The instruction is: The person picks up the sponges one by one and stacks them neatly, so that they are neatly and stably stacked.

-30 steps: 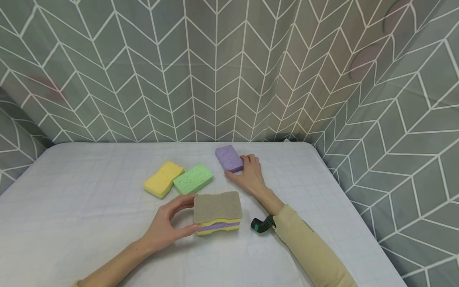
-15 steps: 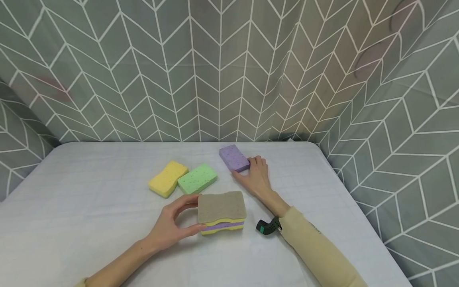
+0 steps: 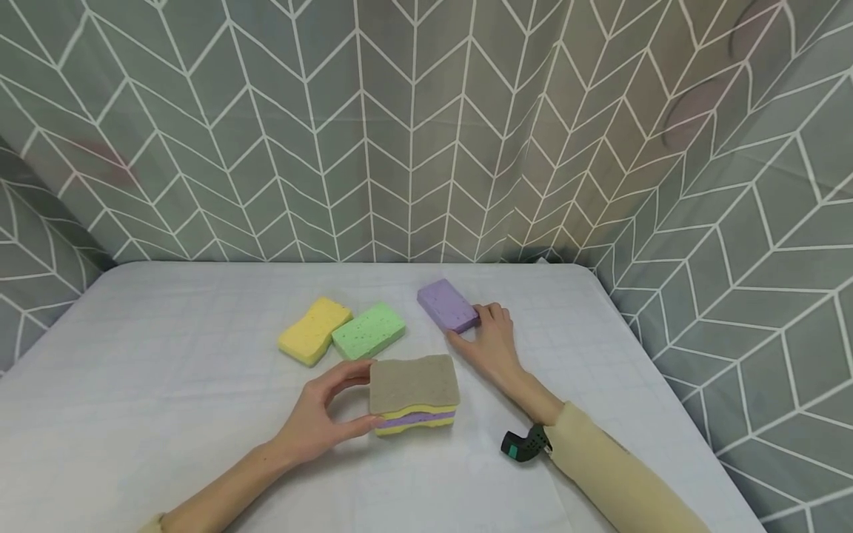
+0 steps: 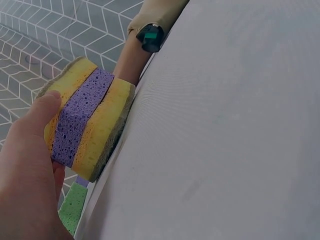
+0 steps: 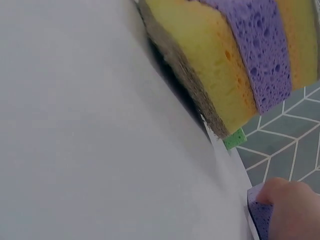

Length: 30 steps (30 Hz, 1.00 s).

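My left hand (image 3: 318, 414) grips the left end of a sponge stack (image 3: 415, 385), thumb at the near side and fingers at the far side. The stack has a purple sponge (image 4: 82, 117) between two yellow sponges with rough grey-brown scrub faces outward, one on top and one at the bottom. Farther back on the right, my right hand (image 3: 493, 344) pinches a loose purple sponge (image 3: 446, 305) by its near right end between thumb and fingers. In the right wrist view, the thumb covers part of that purple sponge (image 5: 260, 215).
A yellow sponge (image 3: 315, 331) and a green sponge (image 3: 369, 331) lie flat behind the stack, their ends touching or nearly so. White cloth covers the table (image 3: 166, 385). A grey patterned curtain (image 3: 386, 133) hangs behind and at the sides.
My right hand has drawn the loose purple sponge a little toward me and to the right. The left hand and the stack have stayed in place while the head view shifted slightly.
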Each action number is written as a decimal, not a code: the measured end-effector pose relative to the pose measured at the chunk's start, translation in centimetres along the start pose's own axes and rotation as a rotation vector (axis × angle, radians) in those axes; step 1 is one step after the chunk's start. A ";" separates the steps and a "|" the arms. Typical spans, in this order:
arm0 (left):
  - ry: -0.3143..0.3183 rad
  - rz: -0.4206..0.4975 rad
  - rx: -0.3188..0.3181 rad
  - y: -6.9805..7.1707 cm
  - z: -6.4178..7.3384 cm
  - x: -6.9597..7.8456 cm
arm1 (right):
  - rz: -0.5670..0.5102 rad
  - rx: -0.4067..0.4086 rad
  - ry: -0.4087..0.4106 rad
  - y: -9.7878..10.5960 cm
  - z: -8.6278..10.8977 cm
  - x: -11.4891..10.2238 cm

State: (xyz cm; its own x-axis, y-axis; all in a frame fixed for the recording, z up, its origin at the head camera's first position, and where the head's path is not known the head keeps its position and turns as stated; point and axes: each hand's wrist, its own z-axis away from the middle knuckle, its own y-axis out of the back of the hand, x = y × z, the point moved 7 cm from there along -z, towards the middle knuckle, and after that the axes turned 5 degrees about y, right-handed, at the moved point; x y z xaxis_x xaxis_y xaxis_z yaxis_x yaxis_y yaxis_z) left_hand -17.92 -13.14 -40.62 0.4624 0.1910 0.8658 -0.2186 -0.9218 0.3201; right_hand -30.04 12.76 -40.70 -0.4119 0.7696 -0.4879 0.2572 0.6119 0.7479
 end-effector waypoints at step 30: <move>0.011 0.002 0.004 -0.1 -0.2 -0.2 | -0.380 0.157 0.068 4.5 4.8 -0.4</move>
State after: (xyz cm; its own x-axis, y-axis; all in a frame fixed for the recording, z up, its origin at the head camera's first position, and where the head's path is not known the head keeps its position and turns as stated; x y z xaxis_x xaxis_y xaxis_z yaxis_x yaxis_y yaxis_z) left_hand -18.14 -13.03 -40.72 0.4525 0.1925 0.8708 -0.2163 -0.9236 0.3166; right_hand -24.57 16.04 -39.30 -0.5584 0.4731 -0.6815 0.2042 0.8746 0.4398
